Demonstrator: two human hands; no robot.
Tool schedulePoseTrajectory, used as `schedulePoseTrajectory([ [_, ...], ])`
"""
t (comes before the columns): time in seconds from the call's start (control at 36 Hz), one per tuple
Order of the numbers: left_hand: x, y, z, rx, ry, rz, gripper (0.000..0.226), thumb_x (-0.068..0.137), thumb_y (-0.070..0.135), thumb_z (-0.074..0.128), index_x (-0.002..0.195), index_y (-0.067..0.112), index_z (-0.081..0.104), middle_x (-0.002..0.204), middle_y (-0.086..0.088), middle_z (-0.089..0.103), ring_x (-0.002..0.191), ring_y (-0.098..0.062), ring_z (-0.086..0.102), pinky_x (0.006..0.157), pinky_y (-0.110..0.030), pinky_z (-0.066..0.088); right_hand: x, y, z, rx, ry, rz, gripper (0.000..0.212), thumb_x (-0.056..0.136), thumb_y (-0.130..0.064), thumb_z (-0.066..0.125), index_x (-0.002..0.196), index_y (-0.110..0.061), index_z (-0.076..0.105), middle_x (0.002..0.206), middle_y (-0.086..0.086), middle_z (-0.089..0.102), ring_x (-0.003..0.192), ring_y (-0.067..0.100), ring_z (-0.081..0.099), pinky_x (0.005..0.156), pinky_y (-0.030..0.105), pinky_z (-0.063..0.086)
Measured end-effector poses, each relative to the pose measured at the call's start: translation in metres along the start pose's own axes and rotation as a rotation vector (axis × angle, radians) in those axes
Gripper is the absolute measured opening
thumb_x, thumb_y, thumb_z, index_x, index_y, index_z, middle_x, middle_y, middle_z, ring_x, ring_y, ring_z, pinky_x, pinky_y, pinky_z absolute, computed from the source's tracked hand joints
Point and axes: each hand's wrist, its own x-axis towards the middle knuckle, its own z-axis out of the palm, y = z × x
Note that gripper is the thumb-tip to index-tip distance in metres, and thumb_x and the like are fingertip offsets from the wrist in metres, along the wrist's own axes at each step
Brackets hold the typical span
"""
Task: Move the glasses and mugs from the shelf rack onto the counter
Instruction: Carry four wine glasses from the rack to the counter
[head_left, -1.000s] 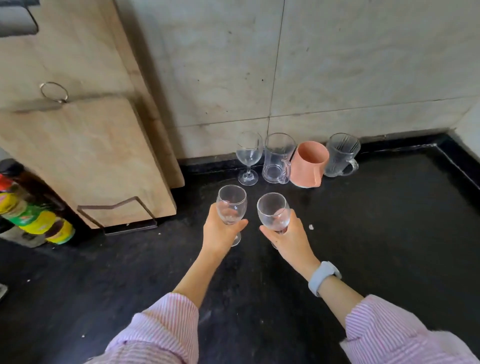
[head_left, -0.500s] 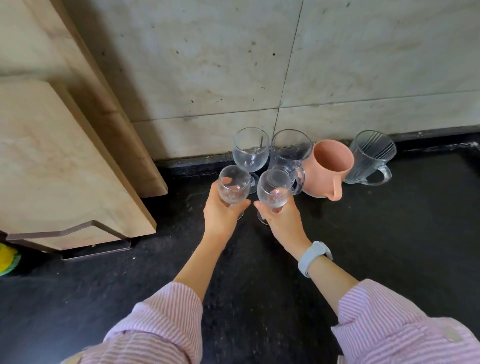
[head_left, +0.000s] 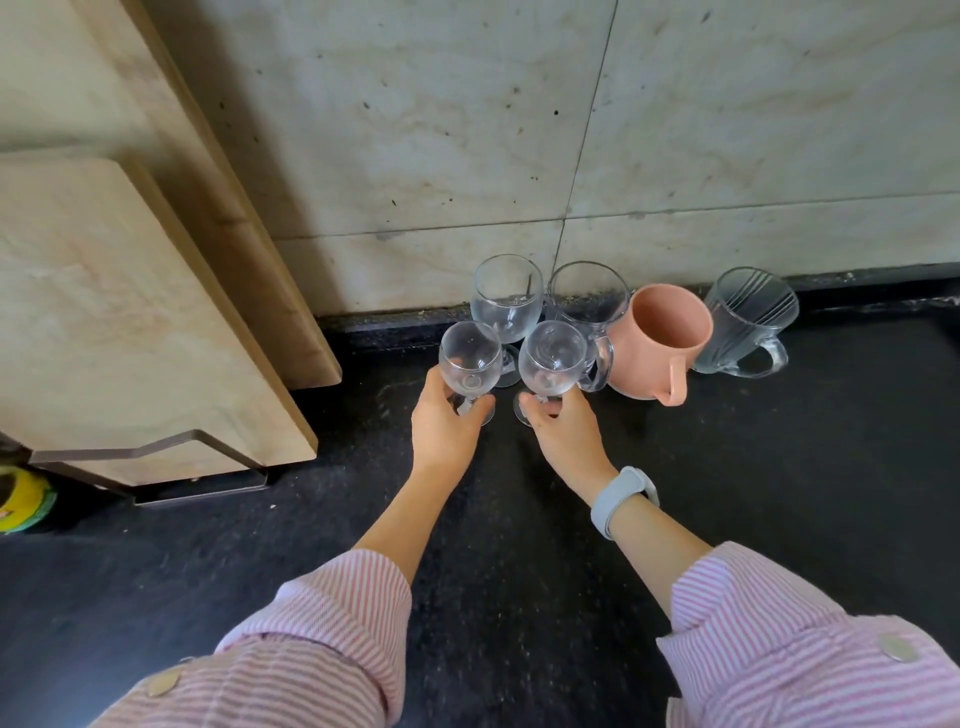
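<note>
Placement step: left hand fingers closed around the left wine glass stem, right hand likewise on the right wine glass; both at the black counter, before the pink mug; next, seemingly, seat the bases and let go.

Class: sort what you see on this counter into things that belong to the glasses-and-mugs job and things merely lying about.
Job:
left-hand wine glass
right-hand wine glass
back wine glass
clear mug
pink mug
ribbed glass mug
counter

Lying about:
chopping boards
metal stand
yellow-labelled jar
</note>
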Motion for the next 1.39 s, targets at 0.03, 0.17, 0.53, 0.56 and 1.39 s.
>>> schedulePoseTrajectory([
  [0.03,-0.003,0.000,-0.002,0.042,0.007,-0.002,0.045,0.080,0.017,0.069,0.118,0.024,0.047,0.116,0.006,0.060,0.101,-0.007,0.053,0.085,-0.018,0.038,-0.003,0.000,-0.002,-0.015,-0.013,0.010,0.033,0.088,-0.020,0.056,0.119,-0.012,0.048,0.122,0.007,0.055,0.102,0.012,0.053,0.087,0.025,0.040],
  [0.17,-0.029,0.001,-0.017,0.283,0.003,0.005,0.055,0.084,0.022,0.064,0.133,0.022,0.039,0.140,-0.004,0.044,0.124,-0.021,0.046,0.101,-0.032,0.039,-0.028,0.000,-0.008,-0.124,-0.052,0.019,0.043,0.091,-0.014,0.049,0.134,-0.012,0.040,0.136,0.007,0.046,0.118,0.017,0.049,0.097,0.027,0.038],
  [0.53,-0.138,-0.007,-0.159,0.848,0.112,0.017,0.046,0.094,0.039,0.042,0.136,0.023,0.037,0.143,0.002,0.042,0.136,-0.018,0.031,0.115,-0.046,0.018,-0.114,-0.059,0.035,-0.854,-0.398,-0.550,0.044,0.093,-0.027,0.039,0.135,-0.015,0.040,0.143,0.006,0.043,0.133,0.024,0.033,0.111,0.039,0.026],
  [0.56,-0.151,-0.008,-0.173,0.855,0.147,-0.002,0.045,0.093,0.039,0.042,0.135,0.023,0.038,0.141,0.003,0.045,0.134,-0.017,0.034,0.113,-0.045,0.019,-0.123,-0.066,0.043,-0.864,-0.422,-0.589,0.044,0.094,-0.027,0.038,0.135,-0.015,0.040,0.144,0.005,0.042,0.134,0.024,0.032,0.112,0.039,0.025],
  [1.39,-0.982,-0.061,-0.412,0.769,1.436,-0.844,0.033,0.087,0.028,0.054,0.116,0.012,0.058,0.113,-0.011,0.064,0.106,-0.032,0.059,0.087,-0.044,0.047,-0.899,-0.071,0.205,-0.400,-1.547,-1.677,0.035,0.091,-0.022,0.046,0.124,-0.013,0.051,0.126,0.009,0.058,0.118,0.029,0.049,0.101,0.037,0.035],
])
